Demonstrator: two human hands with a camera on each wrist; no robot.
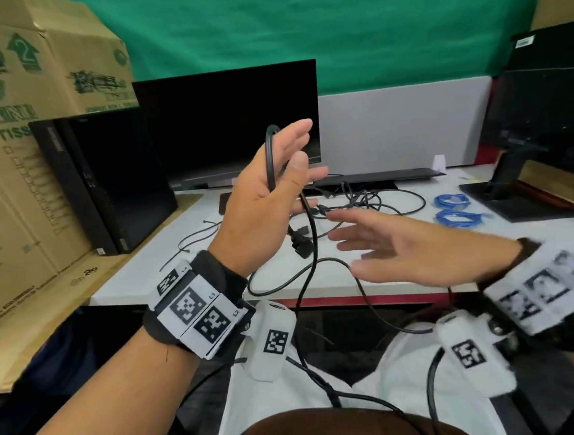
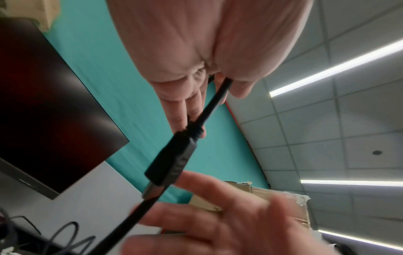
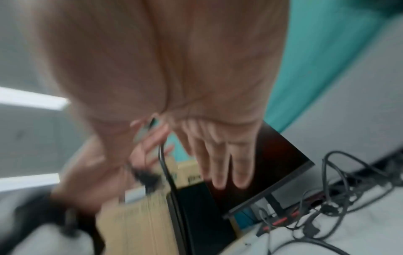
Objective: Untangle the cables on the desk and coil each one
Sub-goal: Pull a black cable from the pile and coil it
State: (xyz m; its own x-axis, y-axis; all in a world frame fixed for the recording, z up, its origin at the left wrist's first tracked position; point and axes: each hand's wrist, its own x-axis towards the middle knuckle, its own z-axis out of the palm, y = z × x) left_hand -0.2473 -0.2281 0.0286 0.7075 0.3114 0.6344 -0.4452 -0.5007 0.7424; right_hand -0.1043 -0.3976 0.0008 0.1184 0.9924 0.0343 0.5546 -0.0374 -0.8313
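My left hand (image 1: 285, 172) is raised palm-up above the white desk (image 1: 166, 268). Its thumb pinches a black cable (image 1: 269, 163) against the palm while the fingers stay straight. The cable loops over the hand, and its plug (image 1: 301, 242) dangles below; the rest trails down to my lap. In the left wrist view the plug (image 2: 172, 162) hangs from the cable (image 2: 214, 101) under the thumb. My right hand (image 1: 384, 244) hovers flat to the right of the plug, fingers spread and empty, blurred (image 3: 218, 155). A tangle of black cables (image 1: 359, 198) lies behind it on the desk.
Two coiled blue cables (image 1: 456, 209) lie at the desk's right, by a monitor stand (image 1: 516, 182). A dark monitor (image 1: 230, 125) and keyboard (image 1: 378, 176) stand at the back. At the left are a black PC tower (image 1: 111, 183) and cardboard boxes (image 1: 14, 135).
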